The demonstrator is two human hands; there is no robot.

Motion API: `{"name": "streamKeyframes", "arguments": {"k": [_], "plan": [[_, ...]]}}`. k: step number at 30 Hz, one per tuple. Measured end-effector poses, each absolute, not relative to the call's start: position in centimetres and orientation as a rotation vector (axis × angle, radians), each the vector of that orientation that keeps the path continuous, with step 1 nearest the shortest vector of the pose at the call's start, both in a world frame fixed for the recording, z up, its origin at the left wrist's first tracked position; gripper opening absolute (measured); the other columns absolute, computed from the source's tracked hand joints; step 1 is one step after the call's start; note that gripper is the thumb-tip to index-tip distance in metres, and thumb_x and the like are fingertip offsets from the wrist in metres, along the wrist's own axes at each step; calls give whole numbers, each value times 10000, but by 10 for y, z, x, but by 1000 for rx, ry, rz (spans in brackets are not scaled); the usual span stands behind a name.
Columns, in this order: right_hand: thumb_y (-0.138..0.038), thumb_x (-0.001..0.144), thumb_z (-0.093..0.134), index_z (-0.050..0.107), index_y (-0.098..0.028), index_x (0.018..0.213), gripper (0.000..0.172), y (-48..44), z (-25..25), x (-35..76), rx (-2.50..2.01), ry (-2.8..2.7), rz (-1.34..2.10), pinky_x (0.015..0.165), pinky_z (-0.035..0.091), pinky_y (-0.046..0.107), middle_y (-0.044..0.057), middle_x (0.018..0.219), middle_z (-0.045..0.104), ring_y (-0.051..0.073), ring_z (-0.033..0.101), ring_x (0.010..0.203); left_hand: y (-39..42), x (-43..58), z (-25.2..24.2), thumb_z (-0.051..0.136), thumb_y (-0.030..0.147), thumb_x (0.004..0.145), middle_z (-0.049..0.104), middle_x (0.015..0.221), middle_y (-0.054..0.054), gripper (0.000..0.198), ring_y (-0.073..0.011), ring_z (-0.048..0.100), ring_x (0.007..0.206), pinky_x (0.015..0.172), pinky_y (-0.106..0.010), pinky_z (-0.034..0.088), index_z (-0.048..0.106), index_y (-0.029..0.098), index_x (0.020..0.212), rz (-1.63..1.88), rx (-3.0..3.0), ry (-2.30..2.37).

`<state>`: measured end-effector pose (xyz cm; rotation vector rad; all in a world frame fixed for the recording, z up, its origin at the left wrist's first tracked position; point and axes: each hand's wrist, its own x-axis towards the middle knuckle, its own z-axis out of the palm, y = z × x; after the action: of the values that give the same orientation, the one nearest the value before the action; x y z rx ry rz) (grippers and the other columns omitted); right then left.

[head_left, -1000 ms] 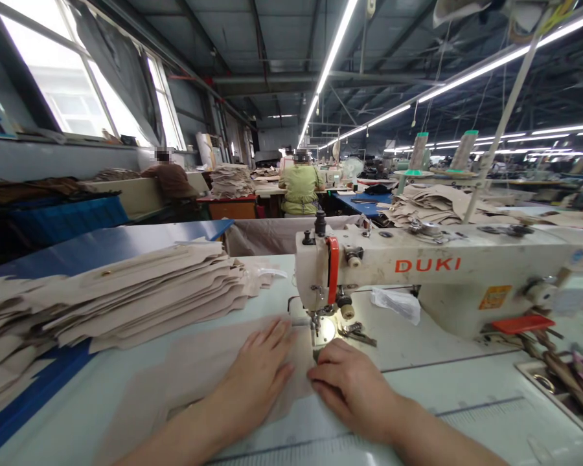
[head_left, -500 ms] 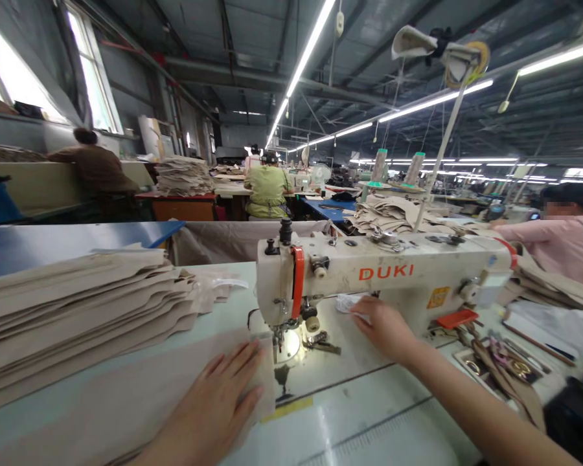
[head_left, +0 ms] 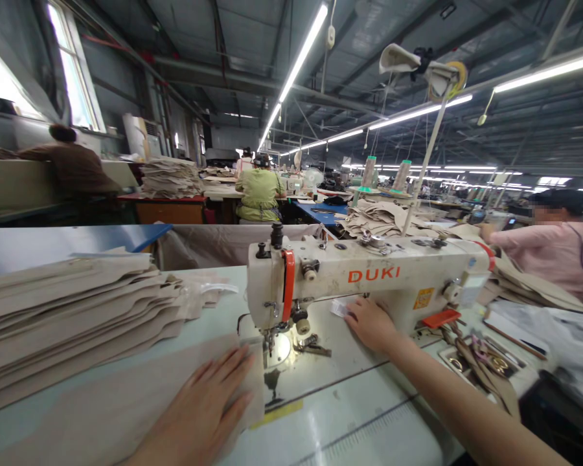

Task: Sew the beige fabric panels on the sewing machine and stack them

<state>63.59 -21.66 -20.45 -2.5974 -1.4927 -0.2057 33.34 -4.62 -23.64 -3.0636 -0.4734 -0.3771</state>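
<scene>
My left hand (head_left: 214,395) lies flat, fingers slightly spread, on a beige fabric panel (head_left: 126,395). The panel's right edge is just short of the needle and presser foot (head_left: 271,343) of a white sewing machine (head_left: 330,275). Under the machine's arm, my right hand (head_left: 373,325) has its fingers bent and closed at the edge of a small white label (head_left: 339,307). Its fingertips are partly hidden. Between the hand and the lit needle plate (head_left: 282,349) a metal attachment (head_left: 313,346) rests on the bed.
A thick stack of beige panels (head_left: 72,310) stands on the left. To the right is a tray (head_left: 459,369) with straps and rings, near clear plastic (head_left: 563,336). A blue table (head_left: 68,238) is behind. Several people work nearby, one in pink (head_left: 548,239) at right.
The view has turned slightly right, so things sit further left. My right hand is still at the white label, of which less now shows. My left hand stays flat on the panel.
</scene>
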Motion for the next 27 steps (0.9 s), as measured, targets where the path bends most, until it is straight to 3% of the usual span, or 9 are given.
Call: {"name": "streamKeyframes", "arguments": {"k": [3,8,15,27], "plan": [[-292,936,488,697,-144,1034,274,-226,-205,631,-2609,-1458,-227,892,446,378,155,1075,650,287,580,1023,-46,334,-237,406,403,943,503,1414,-65,493,-272,511,1279,1044,-433,437,531,200,1374,-375,-3064,-489],[-251,925,534,644,-178,1184,291,-242,-200,626,-2550,-1455,-235,965,421,318,113,1226,617,231,557,1127,-43,333,-239,413,406,945,539,1382,-75,485,-271,548,1242,1018,-429,462,549,193,1359,-493,-3052,-425],[-138,869,560,737,-175,882,182,-262,-187,630,-2634,-1434,-138,738,465,257,82,926,703,206,657,854,-43,336,-242,420,417,932,562,1357,-76,480,-282,564,1223,995,-439,477,590,193,1322,-501,-3007,-438],[-118,898,508,711,-152,830,218,-256,-183,626,-2727,-1388,-129,692,433,253,118,917,717,231,676,865,-39,333,-246,415,444,940,534,1396,-56,493,-268,544,1245,1018,-424,455,565,207,1346,-548,-3015,-423]]}}
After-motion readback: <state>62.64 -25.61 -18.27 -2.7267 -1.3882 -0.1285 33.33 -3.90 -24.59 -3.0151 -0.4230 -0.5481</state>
